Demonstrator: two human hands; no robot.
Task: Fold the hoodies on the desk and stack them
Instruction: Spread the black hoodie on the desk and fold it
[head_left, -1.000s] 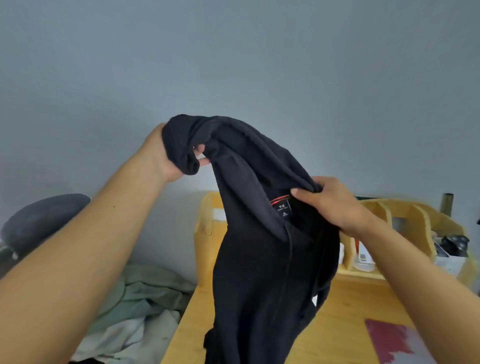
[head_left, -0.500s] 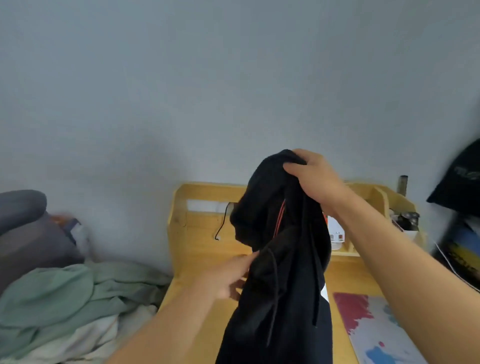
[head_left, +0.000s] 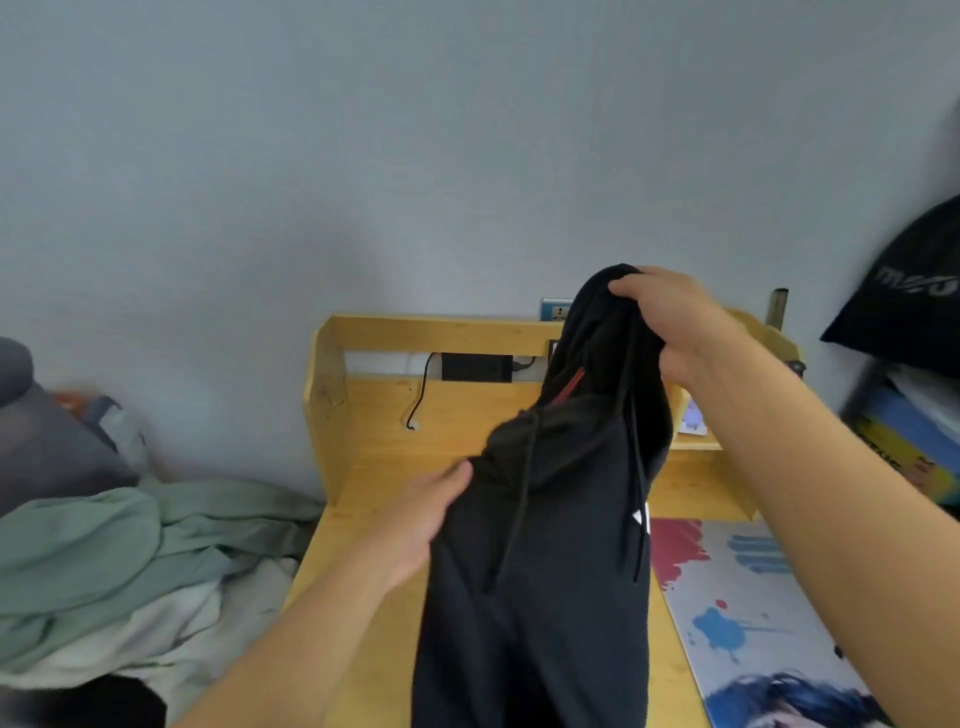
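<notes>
**Black hoodie held above desk**

Above the wooden desk (head_left: 384, 415), a black hoodie (head_left: 540, 571) is held hanging, gripped at its top by the right hand (head_left: 670, 322). Its left edge is touched by the left hand (head_left: 421, 525), fingers straight.

I see the right hand (head_left: 670, 322) gripping the top of a black hoodie (head_left: 545, 545), which hangs over the wooden desk (head_left: 374, 467). The left hand (head_left: 421, 525) touches its left side, fingers partly hidden behind the cloth. A paint-splattered mat (head_left: 727, 613) lies on the desk at right; green cloth (head_left: 130, 540) lies piled left of the desk.
</notes>
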